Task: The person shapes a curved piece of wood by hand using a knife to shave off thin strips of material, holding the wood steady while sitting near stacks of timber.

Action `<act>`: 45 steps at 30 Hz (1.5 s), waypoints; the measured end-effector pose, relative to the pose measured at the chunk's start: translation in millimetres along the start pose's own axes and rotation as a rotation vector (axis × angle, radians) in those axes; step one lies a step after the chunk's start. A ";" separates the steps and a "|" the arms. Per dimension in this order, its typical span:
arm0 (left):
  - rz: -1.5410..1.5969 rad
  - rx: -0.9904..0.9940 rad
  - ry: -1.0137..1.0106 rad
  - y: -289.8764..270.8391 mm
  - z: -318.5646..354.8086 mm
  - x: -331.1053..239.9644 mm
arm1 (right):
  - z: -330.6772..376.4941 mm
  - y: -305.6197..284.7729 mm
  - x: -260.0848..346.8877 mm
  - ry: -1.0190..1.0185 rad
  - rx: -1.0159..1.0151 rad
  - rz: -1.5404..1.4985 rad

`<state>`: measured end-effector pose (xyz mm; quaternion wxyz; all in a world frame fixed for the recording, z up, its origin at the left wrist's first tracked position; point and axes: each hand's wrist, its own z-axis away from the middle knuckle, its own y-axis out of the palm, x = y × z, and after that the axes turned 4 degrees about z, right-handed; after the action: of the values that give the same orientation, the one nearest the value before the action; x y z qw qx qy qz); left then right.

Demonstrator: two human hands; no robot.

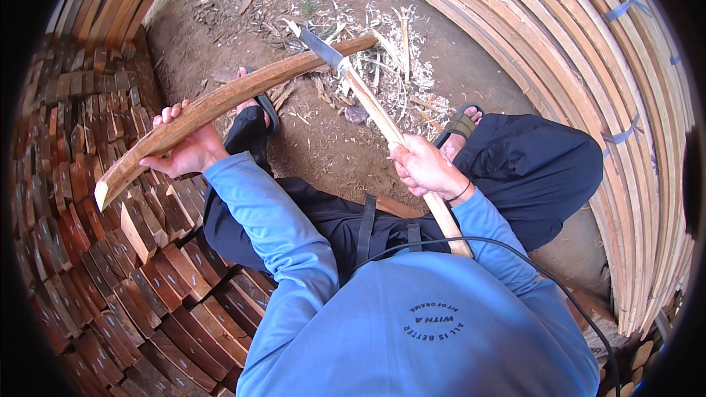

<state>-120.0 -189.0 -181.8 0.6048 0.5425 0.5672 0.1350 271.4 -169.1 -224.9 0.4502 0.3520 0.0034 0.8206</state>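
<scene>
My left hand [195,151] is closed around a long wooden billet [250,92], gripping it near its left end. The billet slants up and away to the right, its near end cut to a pale face. A knife with a short dark blade [321,48] and a very long pale wooden handle [376,112] is in my right hand [426,167], fingers wrapped round the handle. Its lower end reaches back toward my right forearm and shirt. The blade crosses over the billet's far part; whether it bites into the wood I cannot tell.
Stacked short wooden blocks [158,279] fill the left side. Long bent wooden strips [588,66], tied with bluish bands, curve along the right. Pale shavings [412,95] litter the dirt floor [198,29] beyond my sandalled feet. A black cable [529,259] crosses my shirt.
</scene>
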 end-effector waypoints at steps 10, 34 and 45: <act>0.021 0.041 -0.020 -3.4 -0.4 -2.1 | 5.2 12.9 -1.0 0.023 -0.028 -0.040; -0.250 -0.137 -0.013 4.4 25.2 -1.6 | -8.7 37.0 4.1 -0.128 -0.223 0.453; -0.507 -0.304 0.194 42.7 40.9 12.9 | -3.1 31.1 -6.3 -0.175 -0.233 0.532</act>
<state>-62.5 -183.6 -163.7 0.6365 0.2716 0.7128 0.1143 248.8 -191.3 -220.7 0.2552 0.3559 -0.2221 0.8711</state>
